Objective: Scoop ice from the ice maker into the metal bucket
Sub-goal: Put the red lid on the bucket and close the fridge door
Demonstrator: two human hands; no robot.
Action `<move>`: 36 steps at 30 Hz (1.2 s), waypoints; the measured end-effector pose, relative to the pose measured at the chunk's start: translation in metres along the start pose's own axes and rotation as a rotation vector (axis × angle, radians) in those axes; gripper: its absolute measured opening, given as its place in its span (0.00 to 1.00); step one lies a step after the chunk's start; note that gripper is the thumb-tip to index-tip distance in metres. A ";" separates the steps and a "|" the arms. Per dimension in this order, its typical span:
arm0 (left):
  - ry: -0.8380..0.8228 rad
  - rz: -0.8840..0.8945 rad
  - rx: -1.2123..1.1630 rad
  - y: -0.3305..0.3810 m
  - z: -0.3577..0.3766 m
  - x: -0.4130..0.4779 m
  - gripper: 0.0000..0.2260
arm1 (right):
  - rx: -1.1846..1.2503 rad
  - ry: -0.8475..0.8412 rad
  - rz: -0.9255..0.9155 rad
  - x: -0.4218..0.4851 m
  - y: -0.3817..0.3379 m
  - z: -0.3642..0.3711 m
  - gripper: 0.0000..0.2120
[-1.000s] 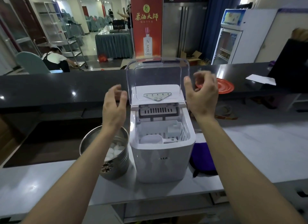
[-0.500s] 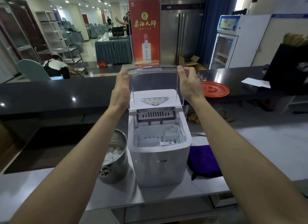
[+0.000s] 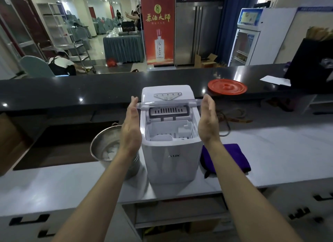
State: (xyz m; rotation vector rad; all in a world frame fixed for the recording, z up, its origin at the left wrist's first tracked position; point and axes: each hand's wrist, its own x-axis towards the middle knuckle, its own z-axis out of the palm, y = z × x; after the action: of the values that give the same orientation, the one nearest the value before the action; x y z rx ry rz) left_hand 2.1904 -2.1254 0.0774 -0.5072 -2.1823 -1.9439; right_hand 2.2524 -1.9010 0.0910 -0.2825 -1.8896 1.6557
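Note:
The white ice maker (image 3: pixel 173 160) stands on the pale counter in front of me. Its clear lid (image 3: pixel 167 103) is tilted forward, seen edge-on above the open ice basket. My left hand (image 3: pixel 130 128) and my right hand (image 3: pixel 208 123) are flat with straight fingers on either side of the machine, fingertips at the lid's two ends. A white scoop-like piece (image 3: pixel 161 137) lies in the basket. The metal bucket (image 3: pixel 100 135) with ice (image 3: pixel 110 151) in it stands just left of the machine, partly hidden by my left forearm.
A purple cloth (image 3: pixel 227 157) lies right of the machine. A red round lid (image 3: pixel 227 86) and white paper (image 3: pixel 275 80) sit on the raised black counter behind. A dark recess (image 3: pixel 63 142) opens left of the bucket. A cable (image 3: pixel 228 126) trails at the right.
The clear lid has swung down from upright to roughly level. Both hands came down and toward me with it, fingers now straight at its ends.

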 end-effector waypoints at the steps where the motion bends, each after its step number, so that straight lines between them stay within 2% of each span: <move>1: -0.008 -0.013 0.022 -0.004 0.001 -0.008 0.28 | 0.009 -0.002 0.015 -0.008 0.008 -0.002 0.31; 6: -0.041 -0.023 0.145 -0.036 0.004 -0.041 0.25 | -0.086 -0.048 0.065 -0.036 0.049 -0.010 0.34; 8: -0.041 -0.020 0.233 -0.049 0.006 -0.049 0.26 | -0.161 -0.072 0.062 -0.042 0.064 -0.012 0.37; 12: -0.077 0.024 0.377 -0.063 0.010 -0.054 0.25 | -0.297 -0.127 0.019 -0.048 0.081 -0.015 0.37; 20: -0.093 0.027 0.399 -0.062 0.007 -0.049 0.24 | -0.331 -0.132 0.000 -0.047 0.083 -0.019 0.36; 25: -0.022 0.063 0.332 -0.055 0.005 -0.034 0.18 | -0.304 -0.077 0.038 -0.041 0.083 -0.020 0.34; 30: -0.029 0.145 0.350 -0.036 0.008 -0.003 0.15 | -0.277 0.011 0.089 -0.024 0.076 -0.036 0.36; 36: -0.160 0.258 0.399 -0.005 0.036 0.037 0.15 | -0.299 0.130 0.027 0.001 0.056 -0.062 0.29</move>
State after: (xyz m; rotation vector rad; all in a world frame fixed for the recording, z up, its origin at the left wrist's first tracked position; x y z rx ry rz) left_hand 2.1579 -2.0856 0.0805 -0.8445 -2.3762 -1.3353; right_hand 2.2733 -1.8384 0.0401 -0.5260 -2.0380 1.3330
